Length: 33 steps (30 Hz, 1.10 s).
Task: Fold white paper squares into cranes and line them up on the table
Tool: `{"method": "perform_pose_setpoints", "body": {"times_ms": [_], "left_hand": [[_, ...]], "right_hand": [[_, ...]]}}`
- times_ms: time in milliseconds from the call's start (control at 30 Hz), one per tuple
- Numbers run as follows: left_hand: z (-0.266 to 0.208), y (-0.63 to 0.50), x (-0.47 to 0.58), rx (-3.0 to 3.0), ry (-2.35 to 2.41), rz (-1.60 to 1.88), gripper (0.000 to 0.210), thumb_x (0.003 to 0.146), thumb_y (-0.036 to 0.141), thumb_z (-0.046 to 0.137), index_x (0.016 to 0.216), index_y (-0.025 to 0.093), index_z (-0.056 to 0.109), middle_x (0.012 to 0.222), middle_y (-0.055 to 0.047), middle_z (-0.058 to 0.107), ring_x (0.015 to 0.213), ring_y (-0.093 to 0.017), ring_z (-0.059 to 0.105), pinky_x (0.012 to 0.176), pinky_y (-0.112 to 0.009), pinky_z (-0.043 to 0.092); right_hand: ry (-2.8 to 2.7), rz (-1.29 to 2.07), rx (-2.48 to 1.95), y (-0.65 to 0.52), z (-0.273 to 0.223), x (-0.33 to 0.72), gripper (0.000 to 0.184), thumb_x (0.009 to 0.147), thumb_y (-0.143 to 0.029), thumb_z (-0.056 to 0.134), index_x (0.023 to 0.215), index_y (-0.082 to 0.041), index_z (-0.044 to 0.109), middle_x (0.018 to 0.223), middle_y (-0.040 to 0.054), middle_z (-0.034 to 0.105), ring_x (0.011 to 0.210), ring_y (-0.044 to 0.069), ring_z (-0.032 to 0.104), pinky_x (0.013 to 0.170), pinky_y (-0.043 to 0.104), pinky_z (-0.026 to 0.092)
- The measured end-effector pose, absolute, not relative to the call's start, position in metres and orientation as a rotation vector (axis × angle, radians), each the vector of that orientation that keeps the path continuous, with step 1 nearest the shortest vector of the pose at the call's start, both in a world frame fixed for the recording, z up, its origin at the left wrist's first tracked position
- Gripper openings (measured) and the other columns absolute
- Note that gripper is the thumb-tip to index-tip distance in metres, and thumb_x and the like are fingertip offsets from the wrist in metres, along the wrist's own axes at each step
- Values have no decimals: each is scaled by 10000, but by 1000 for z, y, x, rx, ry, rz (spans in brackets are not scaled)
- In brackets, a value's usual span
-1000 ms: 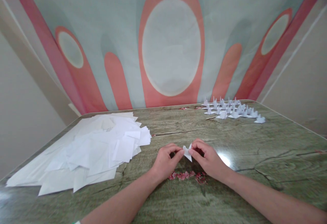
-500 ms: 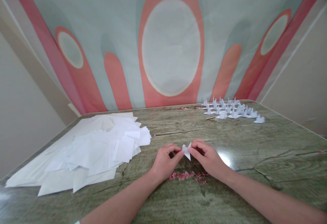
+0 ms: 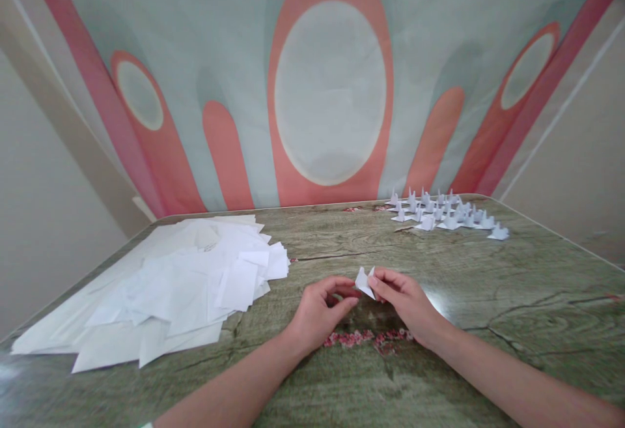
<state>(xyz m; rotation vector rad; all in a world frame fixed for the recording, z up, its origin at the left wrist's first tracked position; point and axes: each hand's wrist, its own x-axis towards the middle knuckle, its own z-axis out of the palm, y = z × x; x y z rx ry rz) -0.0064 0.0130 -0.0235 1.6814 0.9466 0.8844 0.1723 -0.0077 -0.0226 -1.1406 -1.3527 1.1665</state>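
A small white folded-paper crane (image 3: pixel 364 282) is pinched between the thumb and fingers of my right hand (image 3: pixel 403 298), just above the table's middle. Its pointed ends stick up and its lower tip points down. My left hand (image 3: pixel 323 307) is close on its left side, thumb and fingers parted with a gap between them. The left fingertips are very near the paper; whether they touch it I cannot tell.
Loose white paper sheets and small squares (image 3: pixel 190 271) lie in a wide pile on the left. Several finished paper cranes (image 3: pixel 449 212) stand grouped at the back right. The wood-patterned table (image 3: pixel 332 239) meets a painted backdrop (image 3: pixel 234 43) at its far edge.
My left thumb and fingers have come off the folded paper and spread apart. My right hand keeps its pinch and has shifted slightly right with the paper, which is turned a little.
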Motion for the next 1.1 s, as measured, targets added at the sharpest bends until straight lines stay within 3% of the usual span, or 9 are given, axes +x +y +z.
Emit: {"method": "perform_pose_setpoints", "body": {"times_ms": [200, 367, 533, 633, 867, 1100], "left_hand": [[-17, 11, -6, 1724, 969, 909, 128, 768, 219, 602, 849, 164, 685, 808, -18, 690, 720, -139, 609, 645, -213, 463], [-18, 12, -7, 1758, 990, 871, 137, 736, 229, 636, 845, 158, 680, 782, -13, 677, 678, -131, 595, 607, -204, 457], [-18, 14, -9, 1900, 988, 852, 243, 675, 205, 688, 915, 177, 656, 915, -26, 652, 832, -161, 593, 717, -236, 470], [-18, 15, -10, 2021, 1023, 851, 322, 674, 157, 673, 989, 211, 631, 968, -16, 644, 909, -167, 573, 823, -271, 439], [-19, 14, -9, 2238, 1020, 815, 321, 695, 133, 643, 1002, 226, 623, 1018, -36, 596, 990, -193, 512, 906, -331, 385], [-17, 11, -8, 2277, 1071, 774, 53, 737, 181, 630, 770, 213, 655, 917, -25, 588, 921, -182, 514, 866, -326, 383]], "right_hand": [[-1379, 1196, -1163, -12, -20, 168, 299, 838, -381, 512, 634, -164, 492, 610, -44, 414, 605, 99, 383, 568, 225, 284], [-1528, 1090, -1200, -10, -26, 169, 269, 841, -383, 507, 682, -168, 537, 655, -34, 445, 635, 110, 425, 593, 230, 330], [-1807, 846, -1210, -2, -22, 180, 213, 853, -327, 504, 720, -175, 569, 739, -7, 494, 698, 128, 484, 647, 250, 372], [-2059, 691, -1160, 7, -18, 192, 152, 843, -281, 533, 740, -188, 596, 841, 15, 539, 825, 151, 504, 760, 286, 371], [-2243, 554, -1154, 18, -26, 204, 76, 824, -263, 577, 790, -226, 634, 910, 11, 570, 918, 168, 493, 826, 325, 344], [-2229, 523, -1145, 17, -26, 201, 62, 811, -265, 595, 798, -225, 640, 890, 15, 577, 876, 166, 513, 798, 319, 356]]}}
